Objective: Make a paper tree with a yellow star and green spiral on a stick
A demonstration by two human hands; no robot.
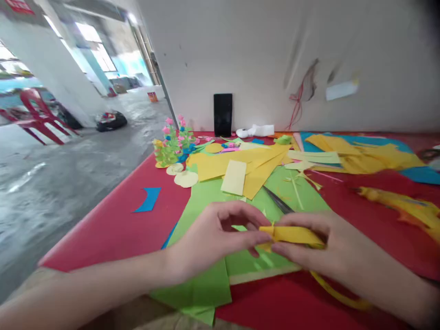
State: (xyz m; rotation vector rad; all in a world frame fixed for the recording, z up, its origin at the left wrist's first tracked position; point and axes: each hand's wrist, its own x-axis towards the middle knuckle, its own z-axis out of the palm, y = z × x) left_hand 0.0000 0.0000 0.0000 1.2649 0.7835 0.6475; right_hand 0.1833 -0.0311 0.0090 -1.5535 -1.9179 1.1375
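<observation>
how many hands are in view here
2: the left hand, pinching the yellow strip on its left side, and the right hand, holding it farther right.

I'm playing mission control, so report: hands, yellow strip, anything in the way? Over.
Left hand, right hand: both on yellow strip. Strip: held above green paper. Nearby: dark blade, partly hidden.

1. We've got a paper strip (297,234) between our left hand (206,243) and right hand (338,238), over the tabletop (117,224).
2. Scissors (277,200) sit on the paper sheet (206,197), just behind our right hand.
3. Paper flowers (168,151) are back left, paper discs (186,179) right in front of them.
4. Phone (223,114) stands at the back, near the wall (261,64).
5. Glue gun (398,204) lies off to our right.
</observation>
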